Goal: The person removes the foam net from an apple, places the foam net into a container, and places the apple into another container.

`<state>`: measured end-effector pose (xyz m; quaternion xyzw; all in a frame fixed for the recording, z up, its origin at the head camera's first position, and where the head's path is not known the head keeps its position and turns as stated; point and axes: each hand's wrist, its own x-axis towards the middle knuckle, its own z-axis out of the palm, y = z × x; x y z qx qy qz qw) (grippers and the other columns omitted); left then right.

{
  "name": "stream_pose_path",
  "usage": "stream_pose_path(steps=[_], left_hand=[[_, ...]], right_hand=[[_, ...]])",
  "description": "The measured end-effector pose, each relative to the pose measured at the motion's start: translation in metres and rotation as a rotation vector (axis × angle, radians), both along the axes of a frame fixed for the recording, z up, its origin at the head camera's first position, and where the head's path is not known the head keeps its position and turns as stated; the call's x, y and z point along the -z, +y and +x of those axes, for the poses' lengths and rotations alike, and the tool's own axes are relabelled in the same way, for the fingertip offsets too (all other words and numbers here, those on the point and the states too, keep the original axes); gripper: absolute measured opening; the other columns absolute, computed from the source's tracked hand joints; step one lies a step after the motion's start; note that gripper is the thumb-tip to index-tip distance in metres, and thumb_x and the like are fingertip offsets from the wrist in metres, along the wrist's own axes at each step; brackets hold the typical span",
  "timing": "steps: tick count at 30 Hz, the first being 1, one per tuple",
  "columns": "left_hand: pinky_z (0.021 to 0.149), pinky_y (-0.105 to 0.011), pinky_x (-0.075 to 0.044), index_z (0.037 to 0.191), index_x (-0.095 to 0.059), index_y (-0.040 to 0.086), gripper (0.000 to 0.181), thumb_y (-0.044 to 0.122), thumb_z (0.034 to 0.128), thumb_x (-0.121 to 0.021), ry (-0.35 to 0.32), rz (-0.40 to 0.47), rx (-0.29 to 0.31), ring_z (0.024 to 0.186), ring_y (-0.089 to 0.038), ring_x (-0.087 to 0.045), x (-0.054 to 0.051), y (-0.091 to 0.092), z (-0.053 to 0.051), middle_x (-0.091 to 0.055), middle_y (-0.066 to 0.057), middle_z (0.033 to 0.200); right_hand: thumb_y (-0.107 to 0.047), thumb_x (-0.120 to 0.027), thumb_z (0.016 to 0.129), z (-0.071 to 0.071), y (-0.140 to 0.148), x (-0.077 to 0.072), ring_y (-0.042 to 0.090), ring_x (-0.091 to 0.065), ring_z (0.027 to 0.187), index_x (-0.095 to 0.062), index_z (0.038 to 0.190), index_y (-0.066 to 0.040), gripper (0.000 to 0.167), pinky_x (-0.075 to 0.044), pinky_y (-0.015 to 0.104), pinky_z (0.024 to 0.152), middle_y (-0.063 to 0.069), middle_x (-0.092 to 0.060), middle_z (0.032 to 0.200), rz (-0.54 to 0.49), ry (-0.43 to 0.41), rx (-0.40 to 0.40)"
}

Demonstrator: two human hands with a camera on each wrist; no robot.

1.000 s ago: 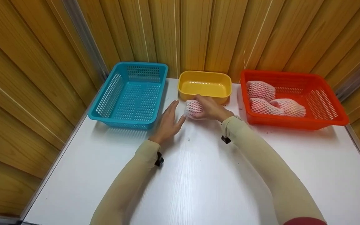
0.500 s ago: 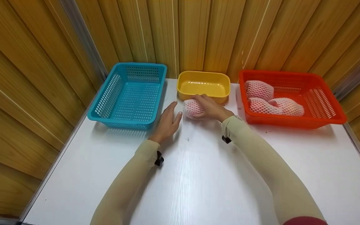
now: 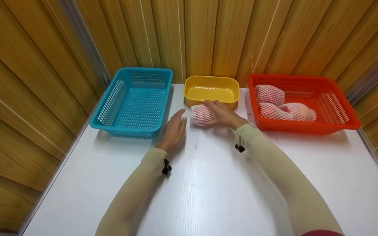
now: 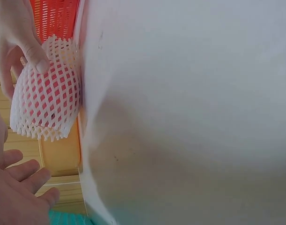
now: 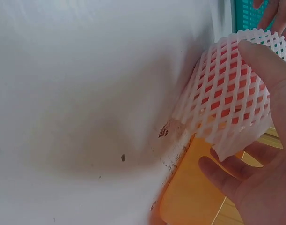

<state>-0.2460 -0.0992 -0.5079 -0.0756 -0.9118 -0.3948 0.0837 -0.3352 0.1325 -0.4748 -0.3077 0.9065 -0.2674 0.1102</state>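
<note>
In the head view, my right hand holds a reddish fruit in a white foam net, just in front of the yellow bin. The right wrist view has the thumb lying over the foam net, with the fingers curled under its lower end. My left hand sits beside the blue basket, fingers extended, a gap between it and the netted fruit. In the left wrist view that left hand holds nothing. The fruit's exact kind is hidden by the net.
A blue perforated basket stands at the left, with nothing in it. On the right, a red basket contains three netted fruits. Wood-patterned walls enclose the white table at the back and sides.
My left hand has drawn slightly left, its thumb moving away from the netted fruit. My right hand keeps its hold in nearly the same place. The head view has shifted slightly.
</note>
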Motion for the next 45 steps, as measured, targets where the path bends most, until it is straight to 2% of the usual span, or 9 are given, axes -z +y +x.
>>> stream_pose_path(steps=[4, 10, 16, 23, 27, 32, 37, 41, 45], left_hand=[[0.121, -0.041, -0.032, 0.149, -0.048, 0.000, 0.043, 0.020, 0.1112, -0.042, -0.018, 0.020, -0.025, 0.145, -0.029, -0.044, -0.001, 0.001, -0.003, -0.051, -0.016, 0.153], [0.113, -0.042, -0.043, 0.131, -0.063, -0.008, 0.032, 0.008, 0.1081, -0.047, 0.052, 0.020, -0.015, 0.130, -0.033, -0.059, -0.001, 0.003, -0.011, -0.065, -0.021, 0.133], [0.113, -0.041, -0.044, 0.130, -0.066, -0.003, 0.030, 0.012, 0.1084, -0.050, -0.046, 0.030, -0.038, 0.130, -0.030, -0.059, -0.005, 0.007, -0.016, -0.067, -0.016, 0.133], [0.111, -0.039, -0.046, 0.127, -0.069, -0.001, 0.028, 0.011, 0.1077, -0.052, -0.069, 0.039, -0.013, 0.127, -0.027, -0.062, -0.008, 0.012, -0.023, -0.069, -0.014, 0.130], [0.112, -0.039, -0.045, 0.129, -0.069, 0.001, 0.028, 0.011, 0.1075, -0.053, -0.099, 0.061, -0.035, 0.129, -0.025, -0.060, -0.006, 0.016, -0.026, -0.068, -0.011, 0.132], [0.112, -0.039, -0.045, 0.129, -0.070, 0.002, 0.027, 0.008, 0.1051, -0.057, -0.057, 0.073, -0.078, 0.129, -0.025, -0.061, -0.003, 0.021, -0.028, -0.069, -0.011, 0.131], [0.111, -0.039, -0.046, 0.126, -0.072, 0.002, 0.027, 0.007, 0.1016, -0.063, 0.012, 0.082, -0.108, 0.124, -0.024, -0.064, -0.003, 0.026, -0.031, -0.072, -0.011, 0.126], [0.106, -0.038, -0.050, 0.123, -0.073, 0.001, 0.026, 0.004, 0.0983, -0.067, 0.063, 0.105, -0.097, 0.118, -0.025, -0.067, -0.005, 0.029, -0.032, -0.073, -0.012, 0.122], [0.103, -0.036, -0.052, 0.126, -0.071, 0.001, 0.031, 0.000, 0.0948, -0.069, 0.064, 0.125, -0.058, 0.118, -0.024, -0.067, -0.005, 0.032, -0.035, -0.072, -0.012, 0.124]], right_hand=[[-0.037, -0.084, 0.087, 0.002, 0.005, -0.001, 0.032, -0.042, 0.138, -0.036, 0.158, -0.024, 0.087, -0.033, 0.059, 0.117, 0.013, -0.044, 0.153, 0.012, 0.020, 0.013], [-0.040, -0.083, 0.086, 0.006, 0.013, -0.003, 0.028, -0.041, 0.139, -0.036, 0.158, -0.028, 0.086, -0.033, 0.059, 0.118, 0.007, -0.043, 0.154, -0.004, 0.002, 0.050], [-0.036, -0.084, 0.087, 0.008, 0.022, -0.002, 0.027, -0.039, 0.141, -0.037, 0.158, -0.030, 0.086, -0.032, 0.059, 0.118, 0.004, -0.043, 0.155, -0.034, -0.006, 0.049], [-0.037, -0.085, 0.086, 0.011, 0.034, 0.000, 0.027, -0.035, 0.146, -0.034, 0.159, -0.033, 0.089, -0.029, 0.058, 0.120, 0.002, -0.040, 0.159, -0.051, -0.016, 0.081], [-0.037, -0.084, 0.086, 0.012, 0.040, 0.002, 0.029, -0.026, 0.152, -0.029, 0.161, -0.033, 0.093, -0.026, 0.059, 0.121, 0.003, -0.031, 0.165, -0.032, -0.043, 0.115], [-0.034, -0.086, 0.085, 0.014, 0.046, 0.006, 0.027, -0.023, 0.154, -0.024, 0.162, -0.040, 0.099, -0.027, 0.057, 0.121, 0.001, -0.026, 0.168, -0.072, -0.038, 0.120], [-0.033, -0.088, 0.083, 0.016, 0.051, 0.008, 0.029, -0.025, 0.152, -0.028, 0.161, -0.037, 0.098, -0.026, 0.060, 0.120, -0.002, -0.028, 0.167, -0.094, -0.054, 0.141], [-0.035, -0.087, 0.084, 0.017, 0.055, 0.008, 0.030, -0.022, 0.153, -0.029, 0.161, -0.036, 0.096, -0.021, 0.064, 0.121, -0.005, -0.026, 0.167, -0.081, -0.086, 0.167], [-0.035, -0.086, 0.084, 0.017, 0.057, 0.010, 0.029, -0.021, 0.154, -0.028, 0.161, -0.037, 0.096, -0.019, 0.063, 0.122, -0.003, -0.025, 0.168, -0.077, -0.065, 0.159]])
